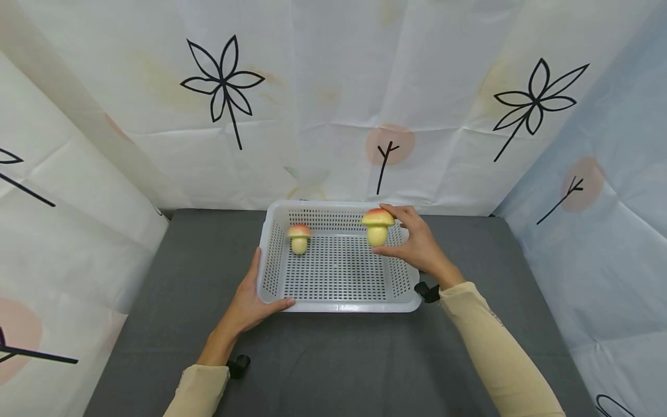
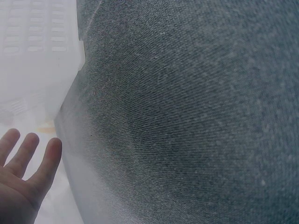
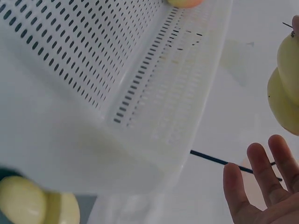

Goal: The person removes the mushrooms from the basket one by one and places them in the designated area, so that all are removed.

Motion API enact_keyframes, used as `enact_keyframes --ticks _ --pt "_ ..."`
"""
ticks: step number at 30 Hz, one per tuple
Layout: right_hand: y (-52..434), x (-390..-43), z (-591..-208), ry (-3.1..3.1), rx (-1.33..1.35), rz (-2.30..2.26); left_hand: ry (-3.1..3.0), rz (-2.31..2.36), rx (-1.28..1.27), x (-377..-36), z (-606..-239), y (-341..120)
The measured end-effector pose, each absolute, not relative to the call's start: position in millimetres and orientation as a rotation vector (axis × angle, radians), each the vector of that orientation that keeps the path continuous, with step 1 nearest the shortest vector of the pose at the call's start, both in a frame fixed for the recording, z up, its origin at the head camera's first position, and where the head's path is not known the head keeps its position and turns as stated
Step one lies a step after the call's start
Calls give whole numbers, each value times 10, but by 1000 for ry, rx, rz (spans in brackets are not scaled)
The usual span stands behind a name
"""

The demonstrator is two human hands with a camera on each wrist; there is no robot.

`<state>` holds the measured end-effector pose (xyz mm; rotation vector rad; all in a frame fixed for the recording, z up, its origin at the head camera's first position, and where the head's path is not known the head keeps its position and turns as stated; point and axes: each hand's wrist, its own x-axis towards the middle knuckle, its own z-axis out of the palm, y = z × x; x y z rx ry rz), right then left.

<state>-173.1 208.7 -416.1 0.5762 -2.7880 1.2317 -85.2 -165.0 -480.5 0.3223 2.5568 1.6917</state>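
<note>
A white perforated plastic basket (image 1: 339, 307) sits on the grey table. Inside, toward its left end, stands a toy mushroom (image 1: 299, 240) with a red-yellow cap and pale yellow stem. My right hand (image 1: 414, 243) pinches a similar toy mushroom (image 1: 377, 227) upright between thumb and fingers, over the basket's right side. That held mushroom (image 3: 287, 88) is partly cut off in the right wrist view. My left hand (image 1: 252, 301) lies along the basket's left front corner, its thumb at the front rim. In the left wrist view, the visible fingers (image 2: 49, 161) are extended and spread.
Another pale yellow rounded toy (image 3: 32, 205) shows outside the basket in the right wrist view. Grey cloth covers the table (image 1: 333, 365). A white printed curtain (image 1: 323, 104) hangs behind the basket, with side curtains to the left and right.
</note>
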Motion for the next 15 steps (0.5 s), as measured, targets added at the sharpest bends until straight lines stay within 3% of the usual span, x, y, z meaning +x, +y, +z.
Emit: enact_keyframes --ticks 15 --pt "2551 -1636 -4174 -2701 509 1229 2582 1659 294 -838 -4778 -1636"
